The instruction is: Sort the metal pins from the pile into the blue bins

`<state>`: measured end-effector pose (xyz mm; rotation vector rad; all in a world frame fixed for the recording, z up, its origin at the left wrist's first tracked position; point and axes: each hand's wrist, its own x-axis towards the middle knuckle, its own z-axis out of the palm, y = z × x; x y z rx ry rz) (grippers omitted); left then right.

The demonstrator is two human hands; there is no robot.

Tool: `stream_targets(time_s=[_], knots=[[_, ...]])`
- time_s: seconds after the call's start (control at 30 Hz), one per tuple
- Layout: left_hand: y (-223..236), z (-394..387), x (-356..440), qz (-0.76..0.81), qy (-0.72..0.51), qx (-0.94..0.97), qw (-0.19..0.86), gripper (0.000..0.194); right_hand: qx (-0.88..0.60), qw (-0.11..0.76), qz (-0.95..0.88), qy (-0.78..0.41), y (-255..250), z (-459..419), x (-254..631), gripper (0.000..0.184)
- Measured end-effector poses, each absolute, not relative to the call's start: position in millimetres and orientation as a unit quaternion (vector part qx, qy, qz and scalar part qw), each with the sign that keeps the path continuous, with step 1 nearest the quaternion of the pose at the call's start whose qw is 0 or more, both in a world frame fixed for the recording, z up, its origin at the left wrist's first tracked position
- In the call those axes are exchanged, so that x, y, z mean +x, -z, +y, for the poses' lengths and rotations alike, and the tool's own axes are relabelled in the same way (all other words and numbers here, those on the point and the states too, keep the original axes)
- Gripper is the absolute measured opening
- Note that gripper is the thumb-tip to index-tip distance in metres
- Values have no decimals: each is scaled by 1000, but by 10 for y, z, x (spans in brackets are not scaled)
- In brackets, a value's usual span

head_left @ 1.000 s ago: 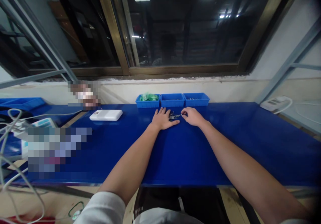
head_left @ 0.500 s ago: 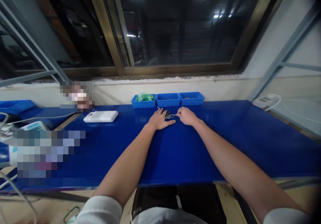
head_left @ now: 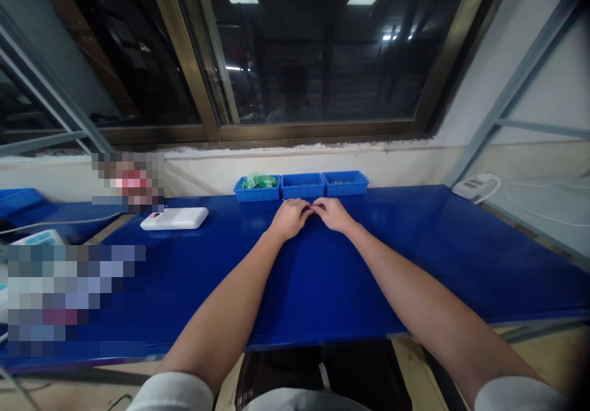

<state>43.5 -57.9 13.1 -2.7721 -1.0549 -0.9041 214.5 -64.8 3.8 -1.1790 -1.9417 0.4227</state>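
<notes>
My left hand [head_left: 292,217] and my right hand [head_left: 332,213] meet fingertip to fingertip above the blue table [head_left: 327,288], just in front of the blue bins. Both are closed, with thumbs pressed to fingers in a pinch. Whatever lies between the fingertips is too small and too covered to make out. The thin, dark metal pieces visible beside my hands earlier are hidden by the fingers now. Behind the hands stand a middle blue bin [head_left: 303,193] and a right blue bin [head_left: 345,191], both with small metal parts in them.
A left blue bin [head_left: 257,197] holds green plastic packets [head_left: 260,182]. To the left lies a white power bank [head_left: 175,219]. A white power strip [head_left: 476,185] with a cable sits at the right by a grey metal frame [head_left: 520,79]. Blurred-out items cover the left edge.
My left hand has gone from flat and spread over the metal pieces to a pinch. The right hand has come left to meet it. The view has shifted slightly right.
</notes>
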Motion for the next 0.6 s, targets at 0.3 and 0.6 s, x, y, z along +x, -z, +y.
stream_targets(time_s=[0.3, 0.6], knots=[[-111, -546, 435, -386, 319, -865, 32, 17, -431, 475, -718, -270, -1, -623, 2147, 19], [-113, -566, 431, -365, 344, -865, 22, 18, -479, 442, -728, -213, -40, -633, 2137, 21]])
